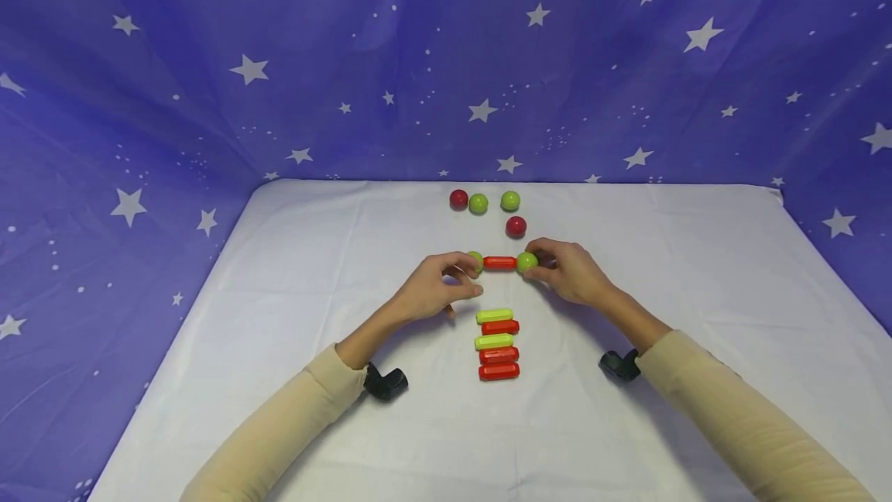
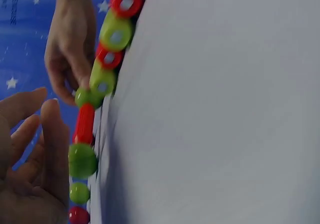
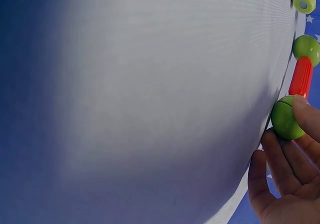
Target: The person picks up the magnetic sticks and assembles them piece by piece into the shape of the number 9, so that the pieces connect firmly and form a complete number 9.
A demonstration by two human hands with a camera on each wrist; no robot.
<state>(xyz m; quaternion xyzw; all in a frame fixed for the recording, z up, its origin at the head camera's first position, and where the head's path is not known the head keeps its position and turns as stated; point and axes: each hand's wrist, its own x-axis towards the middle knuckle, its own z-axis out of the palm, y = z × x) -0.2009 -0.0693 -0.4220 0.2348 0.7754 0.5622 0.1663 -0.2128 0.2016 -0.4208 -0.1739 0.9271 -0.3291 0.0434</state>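
Observation:
A red faceted rod (image 1: 499, 263) lies crosswise in the middle of the white table, with a green ball at each end. My right hand (image 1: 573, 275) pinches the right green ball (image 1: 526, 262) between thumb and fingers; the right wrist view shows the thumb across that ball (image 3: 286, 119). Beside the left green ball (image 1: 478, 257) is my left hand (image 1: 433, 287), its fingers spread apart and partly covering the ball in the head view. From the left wrist, the left hand (image 2: 30, 159) shows nothing between its fingers, and the ball (image 2: 82, 160) sits just beyond them.
Nearer me, red and yellow-green rods (image 1: 496, 342) lie in a stacked column. Beyond the hands are two red balls (image 1: 516, 227) and two green balls (image 1: 510, 201). Dark wrist-worn pieces (image 1: 386, 383) stick out below both sleeves. A blue starry cloth (image 1: 481, 68) hangs behind the table.

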